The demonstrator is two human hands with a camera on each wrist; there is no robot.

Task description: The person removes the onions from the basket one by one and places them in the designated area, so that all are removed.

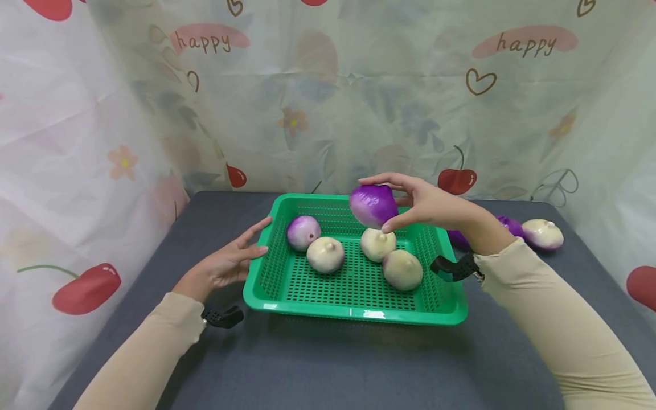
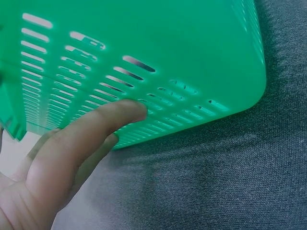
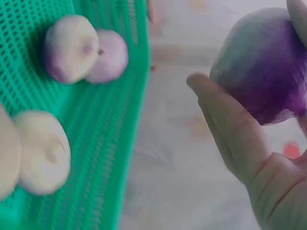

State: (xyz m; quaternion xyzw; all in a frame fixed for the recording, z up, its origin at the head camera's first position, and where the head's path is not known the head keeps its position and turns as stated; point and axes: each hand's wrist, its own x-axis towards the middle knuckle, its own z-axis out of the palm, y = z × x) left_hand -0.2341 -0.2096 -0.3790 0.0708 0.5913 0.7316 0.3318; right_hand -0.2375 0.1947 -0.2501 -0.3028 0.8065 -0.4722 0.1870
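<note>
I have the purple turnip [image 1: 371,206] pinched between the fingers and thumb of the right grip [image 1: 422,200], raised above the far part of the green basket [image 1: 348,315]. Just below that grip, two pale turnips [image 1: 402,271] sit close together in the basket; to its left lie a white-topped turnip [image 1: 326,255] and a purple-white turnip [image 1: 303,232]. My left grip [image 1: 230,261], fingers extended, touches the basket's left end. Right of the right grip, more turnips [image 1: 543,234] rest on the dark tabletop [image 1: 389,370].

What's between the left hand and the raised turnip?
In the head view, the basket's left rim, then a purple-and-white turnip; a paler turnip sits just below that line.
</note>
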